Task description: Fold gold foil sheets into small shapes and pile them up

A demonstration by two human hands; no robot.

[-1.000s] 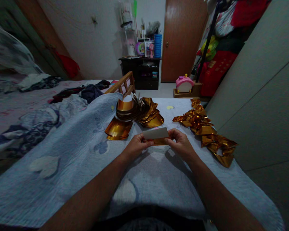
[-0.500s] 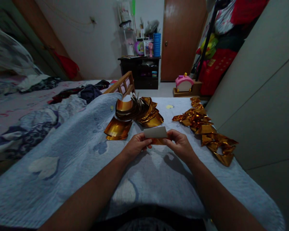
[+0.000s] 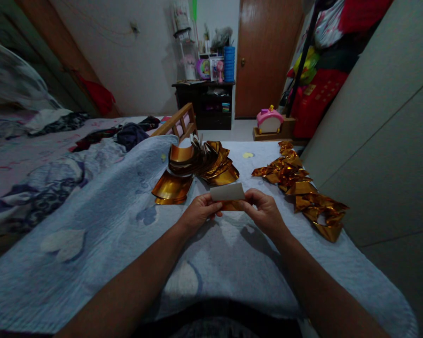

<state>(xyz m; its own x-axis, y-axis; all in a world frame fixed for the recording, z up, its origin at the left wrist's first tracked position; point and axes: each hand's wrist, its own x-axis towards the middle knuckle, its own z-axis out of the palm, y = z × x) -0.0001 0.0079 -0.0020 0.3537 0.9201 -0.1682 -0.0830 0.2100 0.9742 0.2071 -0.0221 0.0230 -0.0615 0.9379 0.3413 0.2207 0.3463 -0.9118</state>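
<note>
A folded sheet of gold paper [image 3: 228, 193], its white back facing me, is pinched at both ends. My left hand [image 3: 198, 212] grips its left end and my right hand [image 3: 263, 210] grips its right end, both held just above the light blue blanket [image 3: 120, 220]. Beyond my hands lies a heap of curled gold sheets [image 3: 196, 167]. To the right stretches a row of folded gold paper pieces [image 3: 303, 190].
A wooden bed rail [image 3: 178, 122] rises behind the gold heap. A grey wardrobe wall [image 3: 380, 131] stands close on the right. On the floor farther back are a pink toy [image 3: 269, 120], a black shelf unit [image 3: 207, 101] and a brown door [image 3: 264, 56]. Rumpled bedding fills the left.
Both hands and the paper stay almost in place; the paper has tilted very slightly.
</note>
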